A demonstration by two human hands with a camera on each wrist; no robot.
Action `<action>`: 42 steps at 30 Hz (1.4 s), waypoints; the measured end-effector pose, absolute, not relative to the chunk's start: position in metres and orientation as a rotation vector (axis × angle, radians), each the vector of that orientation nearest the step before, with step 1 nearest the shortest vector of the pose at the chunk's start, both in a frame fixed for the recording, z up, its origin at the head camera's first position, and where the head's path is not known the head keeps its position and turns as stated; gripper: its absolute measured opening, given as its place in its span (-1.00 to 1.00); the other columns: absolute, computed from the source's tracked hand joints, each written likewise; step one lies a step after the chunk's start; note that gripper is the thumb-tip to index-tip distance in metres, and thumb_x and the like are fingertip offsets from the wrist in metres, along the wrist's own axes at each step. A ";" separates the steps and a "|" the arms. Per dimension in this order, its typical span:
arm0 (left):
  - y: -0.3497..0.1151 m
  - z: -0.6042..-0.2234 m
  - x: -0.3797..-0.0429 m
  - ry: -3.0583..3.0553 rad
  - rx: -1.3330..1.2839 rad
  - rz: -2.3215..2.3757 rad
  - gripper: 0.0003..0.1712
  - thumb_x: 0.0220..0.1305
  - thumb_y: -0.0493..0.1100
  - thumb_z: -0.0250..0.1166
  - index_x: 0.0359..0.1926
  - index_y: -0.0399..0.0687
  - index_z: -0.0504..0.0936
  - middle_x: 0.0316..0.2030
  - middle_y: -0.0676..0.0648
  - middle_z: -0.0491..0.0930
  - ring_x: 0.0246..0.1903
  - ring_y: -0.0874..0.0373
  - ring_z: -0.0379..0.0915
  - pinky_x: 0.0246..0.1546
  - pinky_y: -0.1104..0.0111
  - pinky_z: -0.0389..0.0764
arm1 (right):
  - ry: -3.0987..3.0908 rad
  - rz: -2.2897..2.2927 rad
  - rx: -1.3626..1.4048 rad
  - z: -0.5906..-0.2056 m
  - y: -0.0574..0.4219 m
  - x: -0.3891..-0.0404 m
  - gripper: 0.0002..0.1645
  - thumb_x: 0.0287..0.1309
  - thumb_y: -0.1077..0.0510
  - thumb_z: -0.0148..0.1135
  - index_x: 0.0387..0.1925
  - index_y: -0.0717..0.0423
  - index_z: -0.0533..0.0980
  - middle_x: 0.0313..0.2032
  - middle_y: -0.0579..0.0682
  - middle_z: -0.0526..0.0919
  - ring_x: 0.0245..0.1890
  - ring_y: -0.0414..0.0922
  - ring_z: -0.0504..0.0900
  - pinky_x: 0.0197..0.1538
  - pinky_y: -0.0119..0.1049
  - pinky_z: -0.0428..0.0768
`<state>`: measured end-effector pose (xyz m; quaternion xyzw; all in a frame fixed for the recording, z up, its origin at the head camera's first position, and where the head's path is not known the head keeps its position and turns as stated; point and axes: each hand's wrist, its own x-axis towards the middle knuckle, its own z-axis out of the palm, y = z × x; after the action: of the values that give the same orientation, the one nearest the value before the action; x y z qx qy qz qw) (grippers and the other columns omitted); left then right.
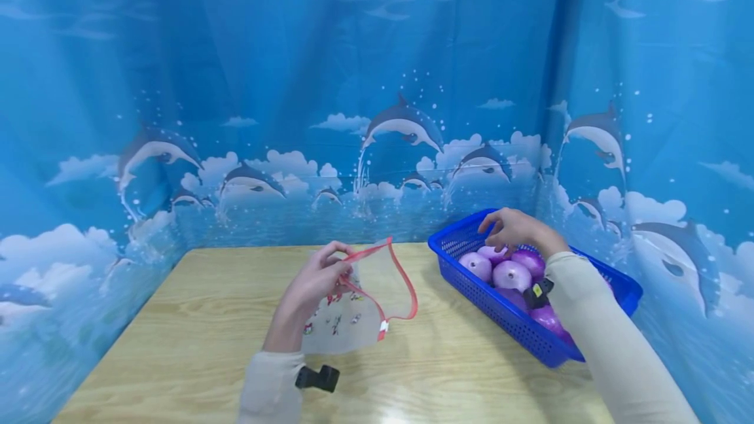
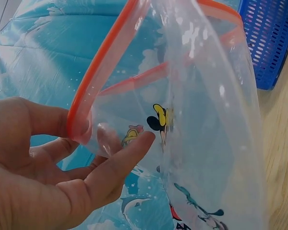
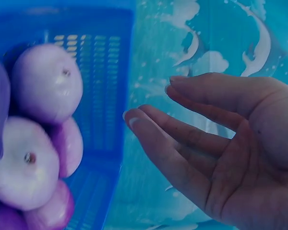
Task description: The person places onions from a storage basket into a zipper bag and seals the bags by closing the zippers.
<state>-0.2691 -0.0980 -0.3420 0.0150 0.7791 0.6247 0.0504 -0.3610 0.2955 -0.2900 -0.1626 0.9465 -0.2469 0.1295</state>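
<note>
With its thumb and fingers, my left hand (image 1: 318,280) pinches the orange-red rim of a clear zip bag (image 1: 347,329) printed with small cartoon figures. The bag's mouth gapes toward the right, and a white slider shows on the rim. In the left wrist view the bag (image 2: 221,134) hangs open from the hand (image 2: 53,177). Over the far part of a blue basket (image 1: 471,290) hovers my right hand (image 1: 515,231), fingers loosely bent and holding nothing. Several round, onion-like purple and pale things (image 1: 511,275) fill the basket. The right wrist view shows a gap between the hand (image 3: 221,148) and them.
The wooden table (image 1: 194,319) carries both the bag and the basket, which stands at its right side. A blue curtain (image 1: 265,84) printed with dolphins closes off the back and both sides. Each wrist wears a black camera band (image 1: 318,378).
</note>
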 end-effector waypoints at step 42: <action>-0.097 -0.344 -0.271 2.334 0.010 1.952 -0.81 0.53 -0.26 0.11 0.06 -0.02 0.56 -0.20 -0.18 0.56 -0.24 0.00 0.58 -0.32 0.34 0.77 | 2.687 -0.722 -0.345 -0.333 0.297 -0.391 -0.49 0.22 0.31 0.31 0.21 0.33 0.49 0.07 0.38 0.64 -0.02 0.12 0.69 -0.07 -0.02 0.80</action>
<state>-0.2712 -0.0968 -0.3437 0.0034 0.7662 0.6407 0.0495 -0.3913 0.2970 -0.3326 -0.1213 0.9447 -0.2540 0.1682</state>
